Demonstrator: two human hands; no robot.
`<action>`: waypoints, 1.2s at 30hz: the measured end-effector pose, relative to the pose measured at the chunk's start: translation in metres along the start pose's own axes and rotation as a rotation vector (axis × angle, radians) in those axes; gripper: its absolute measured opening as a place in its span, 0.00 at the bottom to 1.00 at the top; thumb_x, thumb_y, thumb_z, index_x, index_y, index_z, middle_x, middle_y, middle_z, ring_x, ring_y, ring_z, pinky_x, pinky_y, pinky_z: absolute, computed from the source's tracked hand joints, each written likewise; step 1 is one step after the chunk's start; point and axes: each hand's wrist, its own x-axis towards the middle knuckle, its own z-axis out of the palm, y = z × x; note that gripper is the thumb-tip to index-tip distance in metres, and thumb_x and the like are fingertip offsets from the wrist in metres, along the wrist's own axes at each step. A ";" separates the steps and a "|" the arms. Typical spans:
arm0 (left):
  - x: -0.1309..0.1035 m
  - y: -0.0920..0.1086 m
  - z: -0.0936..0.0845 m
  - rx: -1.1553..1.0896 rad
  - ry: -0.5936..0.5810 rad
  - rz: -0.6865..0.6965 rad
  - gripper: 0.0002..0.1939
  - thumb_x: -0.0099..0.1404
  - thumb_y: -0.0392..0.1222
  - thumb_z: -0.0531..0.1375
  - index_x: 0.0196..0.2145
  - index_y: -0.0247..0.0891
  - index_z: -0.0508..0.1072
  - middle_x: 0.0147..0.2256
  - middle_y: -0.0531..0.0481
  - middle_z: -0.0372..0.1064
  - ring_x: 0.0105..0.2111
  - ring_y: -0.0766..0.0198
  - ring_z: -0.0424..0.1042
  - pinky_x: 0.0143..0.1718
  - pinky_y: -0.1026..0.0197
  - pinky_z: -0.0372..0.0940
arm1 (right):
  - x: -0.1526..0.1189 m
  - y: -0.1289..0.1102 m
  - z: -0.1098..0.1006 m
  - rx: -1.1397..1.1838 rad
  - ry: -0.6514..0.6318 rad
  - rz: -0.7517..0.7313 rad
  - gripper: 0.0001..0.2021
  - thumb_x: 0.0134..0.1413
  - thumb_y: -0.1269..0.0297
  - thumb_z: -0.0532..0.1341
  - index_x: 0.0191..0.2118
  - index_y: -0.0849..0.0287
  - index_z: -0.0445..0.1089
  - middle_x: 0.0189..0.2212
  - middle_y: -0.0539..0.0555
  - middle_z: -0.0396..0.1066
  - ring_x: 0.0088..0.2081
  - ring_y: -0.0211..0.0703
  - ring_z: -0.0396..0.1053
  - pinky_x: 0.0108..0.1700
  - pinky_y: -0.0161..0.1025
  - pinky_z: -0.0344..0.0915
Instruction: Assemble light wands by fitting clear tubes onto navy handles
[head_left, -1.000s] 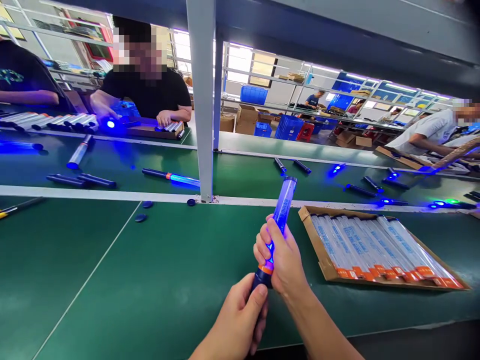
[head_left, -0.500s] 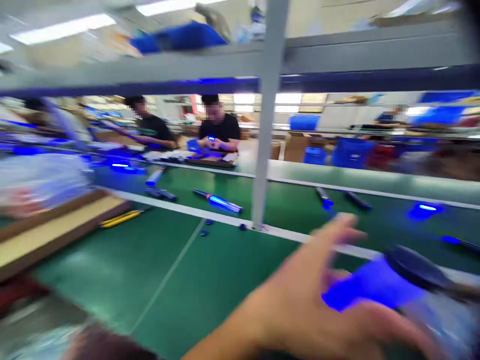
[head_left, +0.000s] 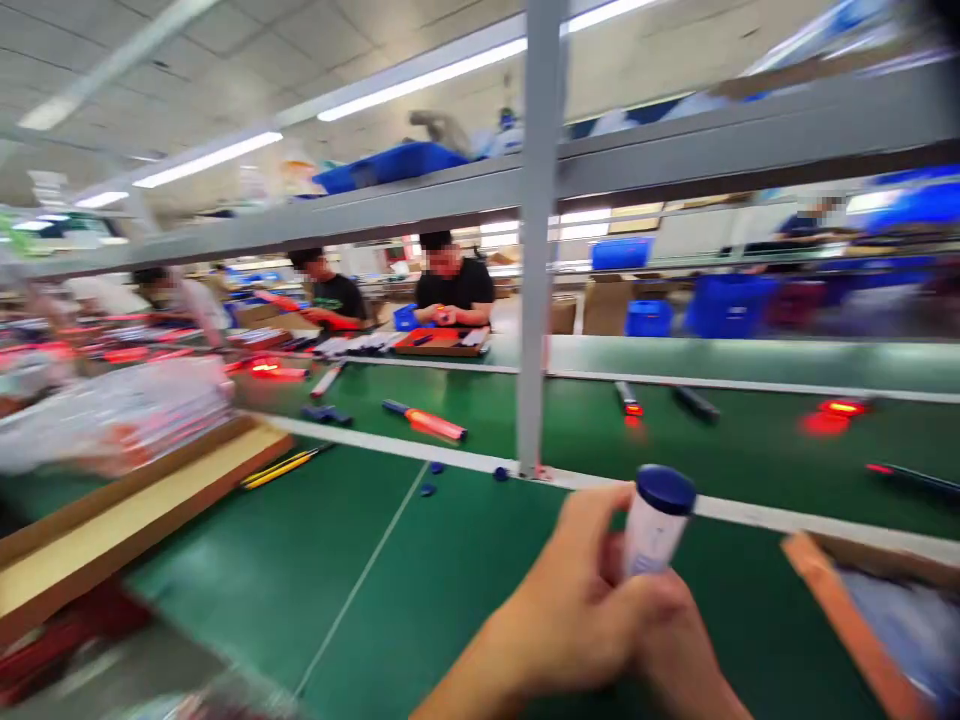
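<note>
A white tube with a dark blue cap (head_left: 655, 538) stands nearly upright in front of me, tilted a little to the right. My left hand (head_left: 566, 605) is closed around it from the left, with its thumb across the front. Lower down, my right hand (head_left: 679, 630) also grips the tube, its fingers partly hidden behind the left hand. Small print shows on the white side, too blurred to read. Several small dark blue caps, one of them (head_left: 501, 474) near the post, lie on the green work surface (head_left: 360, 560) beyond my hands.
A grey post (head_left: 531, 300) and shelf beam (head_left: 390, 210) stand ahead. Lit red sticks, including one stick (head_left: 435, 425), lie on the green belt. Yellow-handled tweezers (head_left: 281, 468) lie beside a long cardboard tray (head_left: 150, 480). Another box (head_left: 847, 610) stands right. Co-workers sit opposite.
My left hand was open beside the tube at the right; now both hands hold the tube nearer the middle. The lights turned from blue to red, and the view tilted upward.
</note>
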 end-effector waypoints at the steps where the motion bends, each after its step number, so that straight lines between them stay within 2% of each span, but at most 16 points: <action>1: -0.004 -0.012 -0.003 0.031 -0.009 -0.010 0.34 0.63 0.49 0.65 0.64 0.46 0.62 0.61 0.42 0.61 0.57 0.50 0.64 0.61 0.49 0.58 | -0.001 -0.001 -0.014 0.185 -0.025 0.052 0.15 0.54 0.49 0.63 0.29 0.52 0.61 0.18 0.46 0.62 0.19 0.40 0.63 0.20 0.38 0.65; 3: -0.008 -0.045 -0.003 -0.074 -0.159 -0.095 0.40 0.60 0.54 0.67 0.66 0.45 0.57 0.58 0.40 0.63 0.57 0.49 0.65 0.59 0.48 0.59 | -0.001 -0.006 -0.036 0.602 -0.050 0.149 0.14 0.56 0.54 0.63 0.32 0.52 0.57 0.17 0.40 0.56 0.13 0.32 0.53 0.16 0.33 0.59; 6: -0.010 -0.095 0.016 -0.141 -0.380 -0.245 0.30 0.57 0.61 0.67 0.51 0.39 0.70 0.41 0.43 0.73 0.40 0.51 0.74 0.44 0.53 0.67 | 0.004 -0.011 -0.050 1.052 -0.065 0.228 0.14 0.56 0.60 0.65 0.35 0.51 0.55 0.16 0.36 0.52 0.11 0.28 0.44 0.11 0.27 0.51; 9: -0.005 -0.116 0.041 0.137 -0.243 -0.303 0.19 0.60 0.56 0.65 0.41 0.40 0.73 0.38 0.43 0.77 0.37 0.50 0.75 0.40 0.55 0.66 | 0.013 -0.008 -0.053 1.057 0.054 0.275 0.14 0.57 0.60 0.65 0.34 0.53 0.55 0.14 0.35 0.52 0.10 0.27 0.44 0.11 0.26 0.49; 11: 0.005 -0.116 0.055 0.325 -0.131 -0.329 0.17 0.58 0.53 0.65 0.40 0.42 0.73 0.38 0.42 0.79 0.39 0.45 0.77 0.40 0.54 0.66 | 0.020 -0.003 -0.059 1.000 0.208 0.278 0.15 0.58 0.59 0.63 0.32 0.53 0.53 0.14 0.35 0.51 0.11 0.27 0.45 0.12 0.25 0.50; 14: 0.036 -0.103 0.068 0.477 -0.146 -0.284 0.14 0.58 0.51 0.63 0.40 0.44 0.72 0.39 0.42 0.80 0.40 0.43 0.78 0.38 0.55 0.65 | 0.033 0.004 -0.078 0.891 0.359 0.236 0.13 0.60 0.58 0.61 0.34 0.52 0.54 0.14 0.35 0.51 0.12 0.29 0.48 0.14 0.27 0.55; 16: 0.070 -0.093 0.073 0.624 -0.200 -0.182 0.11 0.61 0.51 0.60 0.40 0.46 0.70 0.38 0.43 0.79 0.39 0.45 0.78 0.37 0.57 0.65 | 0.044 0.012 -0.105 0.711 0.347 0.197 0.12 0.61 0.56 0.60 0.43 0.53 0.58 0.18 0.39 0.62 0.17 0.33 0.61 0.22 0.32 0.65; 18: 0.114 -0.086 0.074 0.878 -0.223 -0.110 0.11 0.64 0.52 0.56 0.41 0.45 0.68 0.34 0.45 0.77 0.36 0.46 0.78 0.34 0.58 0.63 | 0.053 0.027 -0.148 0.378 0.332 0.149 0.19 0.60 0.54 0.62 0.52 0.55 0.61 0.33 0.50 0.74 0.32 0.41 0.74 0.36 0.40 0.72; 21: 0.192 -0.086 0.065 1.155 -0.293 -0.117 0.20 0.70 0.59 0.47 0.47 0.43 0.66 0.34 0.45 0.76 0.35 0.50 0.77 0.33 0.59 0.63 | 0.052 0.061 -0.244 -0.365 0.551 0.108 0.25 0.59 0.52 0.62 0.58 0.58 0.64 0.55 0.63 0.69 0.53 0.54 0.69 0.53 0.51 0.67; 23: 0.242 -0.092 0.050 1.206 -0.348 -0.119 0.25 0.71 0.59 0.44 0.50 0.39 0.67 0.39 0.42 0.76 0.38 0.51 0.76 0.37 0.58 0.65 | 0.041 0.088 -0.319 -0.867 0.676 0.159 0.20 0.62 0.57 0.57 0.54 0.65 0.68 0.52 0.68 0.70 0.55 0.60 0.67 0.56 0.55 0.63; 25: 0.282 -0.100 0.031 1.256 -0.394 -0.116 0.25 0.69 0.57 0.48 0.49 0.36 0.71 0.43 0.38 0.75 0.43 0.48 0.75 0.42 0.55 0.66 | 0.025 0.114 -0.387 -1.270 0.721 0.369 0.18 0.62 0.62 0.55 0.50 0.71 0.71 0.46 0.73 0.73 0.48 0.64 0.70 0.51 0.55 0.63; 27: 0.314 -0.107 0.012 1.318 -0.451 -0.139 0.22 0.64 0.55 0.55 0.46 0.35 0.75 0.44 0.36 0.74 0.46 0.43 0.74 0.46 0.51 0.66 | 0.011 0.139 -0.438 -1.552 0.611 0.534 0.17 0.63 0.63 0.54 0.47 0.71 0.73 0.39 0.72 0.75 0.42 0.65 0.71 0.46 0.54 0.63; 29: 0.340 -0.110 0.003 1.355 -0.525 -0.182 0.19 0.58 0.52 0.63 0.42 0.36 0.78 0.43 0.38 0.75 0.47 0.42 0.74 0.48 0.49 0.66 | 0.001 0.160 -0.468 -1.688 0.488 0.561 0.16 0.64 0.62 0.54 0.45 0.69 0.74 0.36 0.69 0.75 0.39 0.64 0.71 0.43 0.52 0.63; 31: 0.361 -0.113 0.012 1.363 -0.591 -0.214 0.19 0.57 0.50 0.67 0.43 0.36 0.78 0.44 0.40 0.76 0.45 0.46 0.75 0.49 0.46 0.67 | -0.005 0.177 -0.481 -1.724 0.400 0.547 0.15 0.63 0.62 0.54 0.44 0.68 0.74 0.37 0.68 0.74 0.38 0.63 0.71 0.43 0.50 0.63; 33: 0.379 -0.120 0.040 1.344 -0.614 -0.190 0.20 0.62 0.50 0.66 0.48 0.36 0.76 0.48 0.41 0.74 0.47 0.50 0.74 0.51 0.44 0.67 | -0.006 0.189 -0.485 -1.706 0.360 0.543 0.15 0.62 0.63 0.55 0.45 0.67 0.73 0.38 0.68 0.74 0.39 0.63 0.71 0.43 0.50 0.63; 36: 0.398 -0.141 0.106 1.260 -0.577 -0.039 0.20 0.70 0.49 0.59 0.56 0.38 0.69 0.58 0.41 0.66 0.55 0.51 0.69 0.57 0.41 0.64 | -0.002 0.193 -0.486 -1.585 0.397 0.571 0.14 0.58 0.62 0.57 0.44 0.65 0.75 0.40 0.70 0.73 0.42 0.65 0.71 0.45 0.54 0.64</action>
